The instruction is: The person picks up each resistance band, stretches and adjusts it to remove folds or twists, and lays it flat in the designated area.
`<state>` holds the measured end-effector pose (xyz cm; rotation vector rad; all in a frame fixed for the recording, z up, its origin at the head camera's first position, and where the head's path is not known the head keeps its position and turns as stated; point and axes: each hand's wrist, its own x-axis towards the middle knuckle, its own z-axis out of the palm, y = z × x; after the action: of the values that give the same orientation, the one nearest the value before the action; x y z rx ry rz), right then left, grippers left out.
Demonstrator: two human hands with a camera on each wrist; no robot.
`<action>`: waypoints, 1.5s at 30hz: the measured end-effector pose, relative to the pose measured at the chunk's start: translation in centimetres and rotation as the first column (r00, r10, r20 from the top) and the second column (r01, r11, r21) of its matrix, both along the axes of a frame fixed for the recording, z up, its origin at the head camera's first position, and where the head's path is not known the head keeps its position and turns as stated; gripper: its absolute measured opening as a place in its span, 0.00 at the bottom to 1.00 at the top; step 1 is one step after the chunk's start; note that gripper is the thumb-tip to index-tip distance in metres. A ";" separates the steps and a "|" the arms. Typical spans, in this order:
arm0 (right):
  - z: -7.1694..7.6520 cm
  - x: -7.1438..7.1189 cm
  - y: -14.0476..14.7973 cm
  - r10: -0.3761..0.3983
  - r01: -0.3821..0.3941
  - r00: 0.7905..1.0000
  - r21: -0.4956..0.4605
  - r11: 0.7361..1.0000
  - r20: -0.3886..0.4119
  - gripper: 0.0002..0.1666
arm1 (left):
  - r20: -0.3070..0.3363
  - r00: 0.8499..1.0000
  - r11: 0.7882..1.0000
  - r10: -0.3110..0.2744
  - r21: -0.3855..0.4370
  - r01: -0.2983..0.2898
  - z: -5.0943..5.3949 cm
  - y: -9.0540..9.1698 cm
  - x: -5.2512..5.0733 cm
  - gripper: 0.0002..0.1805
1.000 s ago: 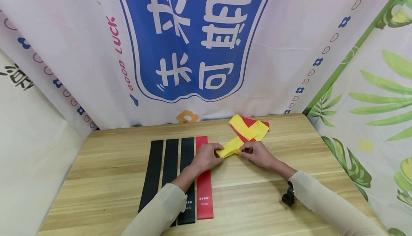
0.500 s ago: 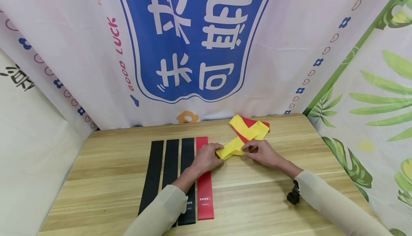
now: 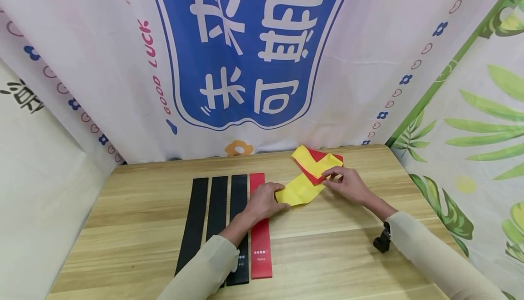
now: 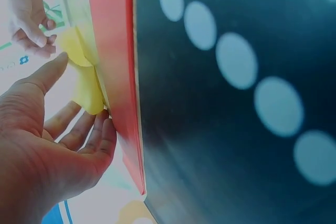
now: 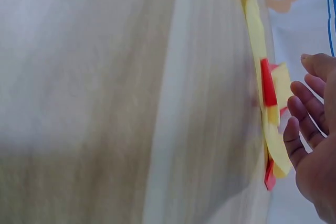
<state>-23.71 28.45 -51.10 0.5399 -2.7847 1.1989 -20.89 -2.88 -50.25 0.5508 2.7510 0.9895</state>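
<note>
In the head view a yellow resistance band (image 3: pixel 300 190) lies on the table, twisted together at its far end with a red resistance band (image 3: pixel 315 180). My left hand (image 3: pixel 265 200) holds the near left end of the yellow band, thumb on one side and fingers on the other; the left wrist view shows this yellow end (image 4: pixel 86 87) between them. Just beside the crossing of the two bands hovers my right hand (image 3: pixel 348 185). In the right wrist view its fingers (image 5: pixel 310 108) are loosely bent, with no band visible between them.
A flat red band marked "Heavy" (image 3: pixel 260 241) lies left of the yellow one, partly under the left wrist. Several black bands (image 3: pixel 216 204) lie parallel further left. A printed curtain (image 3: pixel 348 86) hangs behind the wooden table (image 3: pixel 135 227).
My right hand has let go of the yellow band's near edge and moved right and away from me. The yellow band now lies flatter and wider. The left hand stays nearly in place.
</note>
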 end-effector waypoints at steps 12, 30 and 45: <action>-0.1 -2.1 2.3 -0.202 0.203 0.979 0.022 0.979 -0.037 0.24 | -0.028 0.999 0.999 0.024 0.028 -0.023 -0.5 0.3 0.1 0.26; -1.8 -4.9 3.3 -0.252 0.252 0.967 0.014 0.968 0.021 0.18 | 0.030 0.996 0.983 0.085 0.158 -0.089 -0.7 0.6 -0.2 0.17; -0.5 -4.6 4.5 -0.349 0.358 0.929 -0.056 0.932 0.120 0.17 | 0.107 0.990 0.974 0.096 0.195 -0.116 -0.6 0.1 -0.7 0.16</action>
<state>-28.35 32.97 -51.62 -0.0397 -2.7433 1.2742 -21.59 -2.78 -50.87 0.3752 2.6351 1.2933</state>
